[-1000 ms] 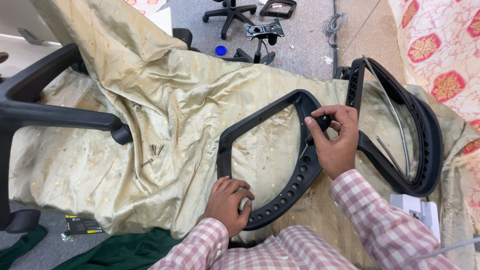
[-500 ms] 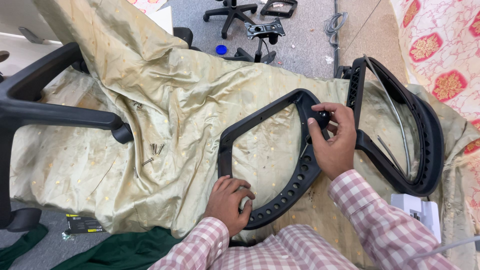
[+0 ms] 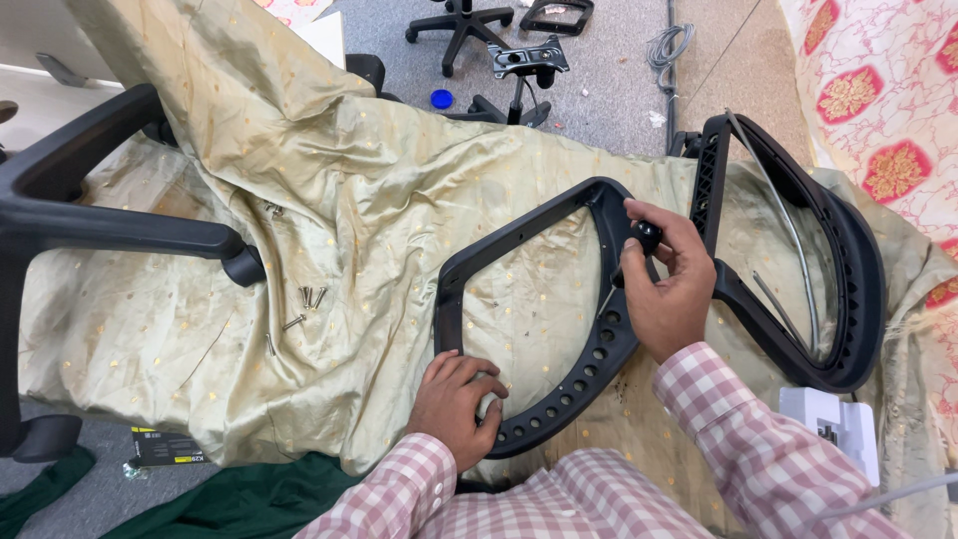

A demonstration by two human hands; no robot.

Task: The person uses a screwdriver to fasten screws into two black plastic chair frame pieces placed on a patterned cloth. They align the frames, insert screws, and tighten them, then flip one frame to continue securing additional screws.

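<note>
— On the gold cloth [image 3: 329, 180], from the head view: what lies under the hands?
— Black curved chair frame [image 3: 544, 299], flat on the fabric, a row of holes along its lower right edge. Sits at mid-picture, just in front of the checked sleeves.

— And the left hand [image 3: 457, 404]?
— Pressed on the frame's lower left corner, fingers curled over the edge, clamped on the plastic there.

— Right hand [image 3: 667, 289]?
— Up at the frame's right side, fingers closed round a black-handled screwdriver [image 3: 639, 248]. Knob of the handle peeking out above the thumb — thin shaft slanting down to the frame's inner edge. Tip too small to make out clearly.

— Anything beside the frame?
— Just to the right, a second, larger black frame [image 3: 798, 250], tilted up on edge, with a thin metal rod across its opening. Touching or nearly touching the first near the right hand; hard to tell which.

— Further left?
— A few loose screws [image 3: 304, 304] scattered on the cloth, well apart from both hands. Beyond them, a black armrest [image 3: 110, 215] reaching in from the left border.

— Background?
— Grey floor at the top, with a chair base [image 3: 459, 25], a metal seat plate [image 3: 529, 60] and a small blue cap [image 3: 441, 99]. White box [image 3: 833, 429] at lower right, near the right sleeve.
</note>
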